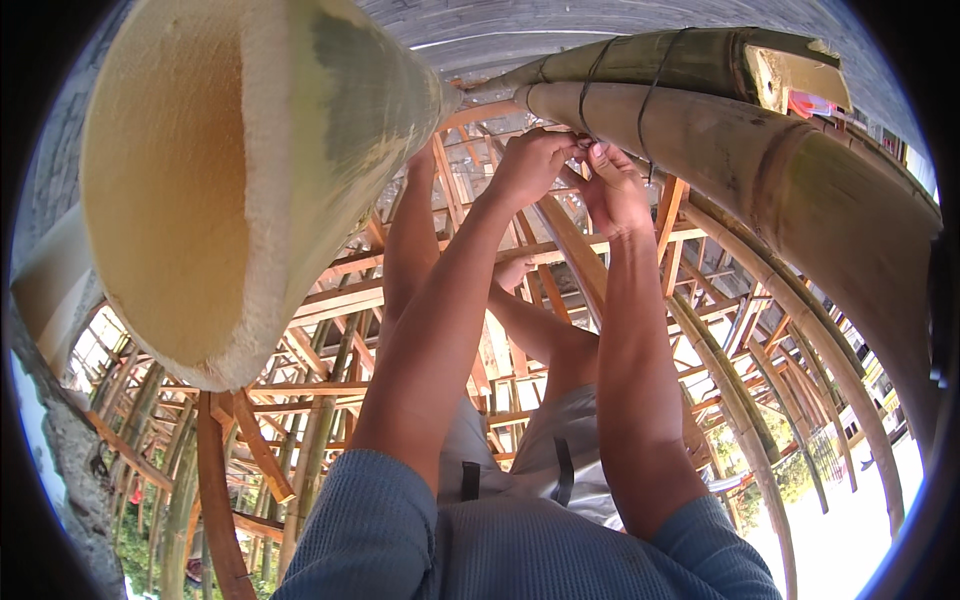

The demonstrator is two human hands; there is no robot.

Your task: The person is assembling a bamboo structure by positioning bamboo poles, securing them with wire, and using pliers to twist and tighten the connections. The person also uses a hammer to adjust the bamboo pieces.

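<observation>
Two thick bamboo poles lie against each other at the upper right: a greenish upper pole (690, 58) and a browner lower pole (715, 125). A thin black tie (584, 88) wraps both of them, and its lower end reaches my fingers. My left hand (533, 165) pinches at that end just under the poles. Facing it, my right hand (616, 192) is also closed, thumb up, at the same spot; the fingers cover most of what they grip. A second black tie (643, 105) circles the poles a little to the right.
A large cut bamboo pole (350, 120) juts toward me at the left, its hollow end near. Below my bare legs spreads a lattice of wooden beams (345, 300) and upright bamboo poles (720, 375), with open gaps and a deep drop. Grey corrugated sheeting (480, 30) lies beyond.
</observation>
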